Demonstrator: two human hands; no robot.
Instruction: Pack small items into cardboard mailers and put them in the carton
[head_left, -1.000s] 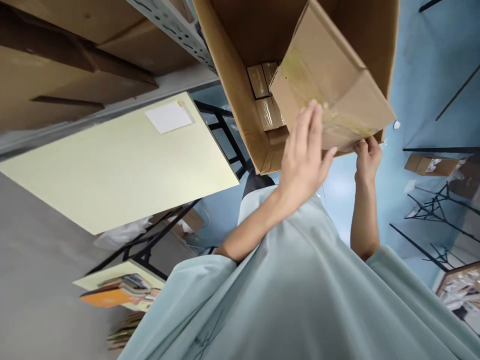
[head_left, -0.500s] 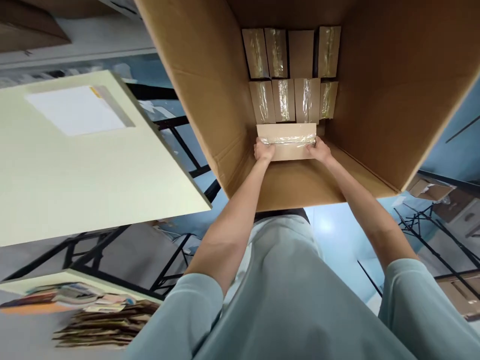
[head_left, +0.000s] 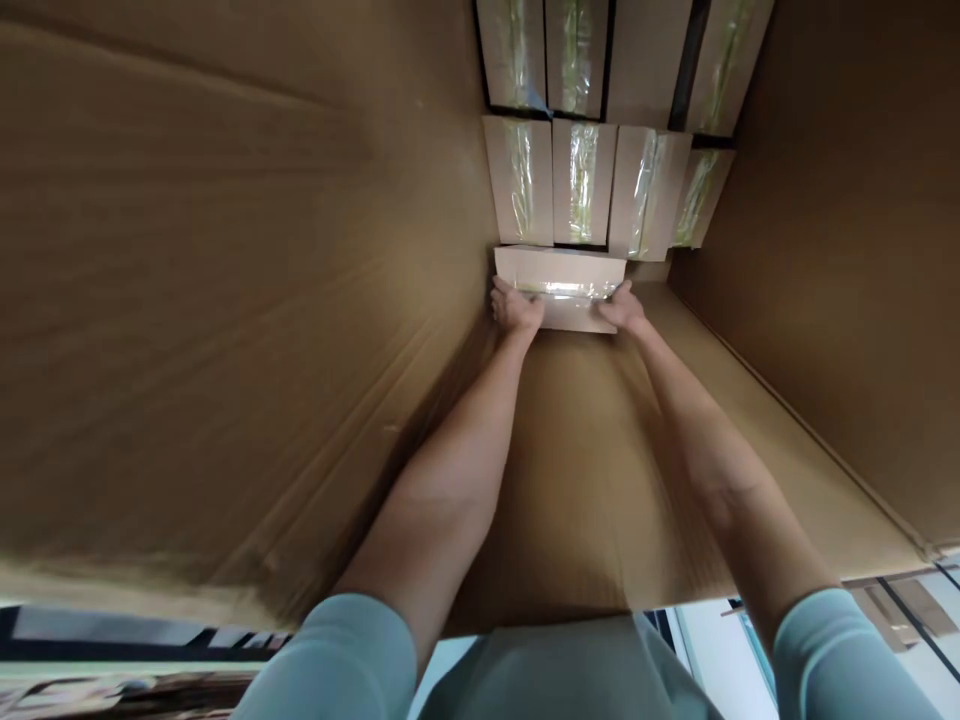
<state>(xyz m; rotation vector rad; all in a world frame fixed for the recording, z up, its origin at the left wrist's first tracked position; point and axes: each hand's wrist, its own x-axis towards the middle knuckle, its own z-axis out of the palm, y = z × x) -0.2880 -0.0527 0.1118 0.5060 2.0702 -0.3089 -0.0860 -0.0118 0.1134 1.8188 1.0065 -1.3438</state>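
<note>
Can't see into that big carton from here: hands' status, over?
Left hand, right hand: gripping opposite ends of taped box. Box crosswise, inside big carton. Carton wall beside left hand; other boxes beyond.

yo you've leaned way deeper into the big carton [head_left: 225, 300], the taped box [head_left: 561, 268] is down inside instead of tilted up top, and your left hand [head_left: 517, 310] has shifted to its end
</note>
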